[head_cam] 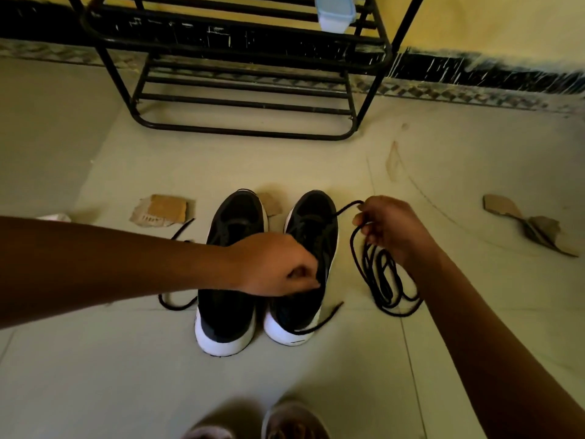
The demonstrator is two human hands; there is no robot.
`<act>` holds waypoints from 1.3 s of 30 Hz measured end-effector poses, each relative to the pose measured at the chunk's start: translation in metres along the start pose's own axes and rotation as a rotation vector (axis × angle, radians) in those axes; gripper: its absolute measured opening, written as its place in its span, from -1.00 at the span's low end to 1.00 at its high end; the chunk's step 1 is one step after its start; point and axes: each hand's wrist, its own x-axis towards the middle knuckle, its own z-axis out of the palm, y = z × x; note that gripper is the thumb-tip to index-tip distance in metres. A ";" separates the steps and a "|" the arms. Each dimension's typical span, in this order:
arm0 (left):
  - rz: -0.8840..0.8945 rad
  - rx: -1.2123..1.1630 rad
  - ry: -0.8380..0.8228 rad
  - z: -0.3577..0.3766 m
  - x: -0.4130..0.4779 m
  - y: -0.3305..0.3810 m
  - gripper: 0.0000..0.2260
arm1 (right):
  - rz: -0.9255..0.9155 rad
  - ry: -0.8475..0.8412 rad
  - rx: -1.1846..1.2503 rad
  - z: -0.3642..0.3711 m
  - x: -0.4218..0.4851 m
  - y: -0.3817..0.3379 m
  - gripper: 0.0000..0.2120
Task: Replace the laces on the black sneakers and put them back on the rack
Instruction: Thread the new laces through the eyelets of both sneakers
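Two black sneakers with white soles stand side by side on the floor, the left sneaker (228,299) and the right sneaker (311,236), toes toward me. My left hand (278,264) reaches across both and pinches the lace at the right sneaker's tongue. My right hand (389,226) grips a bundle of black lace (383,280) that hangs in loops down to the floor on the right. One strand runs from that hand to the right sneaker. A loose lace end (177,304) curls beside the left sneaker. The black metal shoe rack (240,90) stands against the wall behind.
Torn cardboard pieces lie on the tiles, one (161,210) left of the sneakers and another (531,226) at the far right. A pale blue plastic container (335,12) sits on a rack shelf. My own feet (285,423) show at the bottom edge.
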 end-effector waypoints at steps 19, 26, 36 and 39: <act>-0.380 -0.749 0.352 -0.065 0.066 -0.018 -0.82 | -0.481 0.193 -0.559 -0.037 0.005 -0.025 -0.84; -0.694 -0.994 0.521 -0.062 0.052 -0.047 -0.79 | -0.141 0.136 -0.608 -0.060 0.025 0.024 -0.82; -0.253 -0.240 0.147 -0.054 0.055 -0.020 -0.84 | -0.464 0.007 -0.520 -0.005 0.015 0.023 -0.42; -0.156 -0.135 0.129 -0.058 0.060 -0.003 -0.84 | -0.689 -0.078 -0.506 0.008 0.014 0.004 -0.63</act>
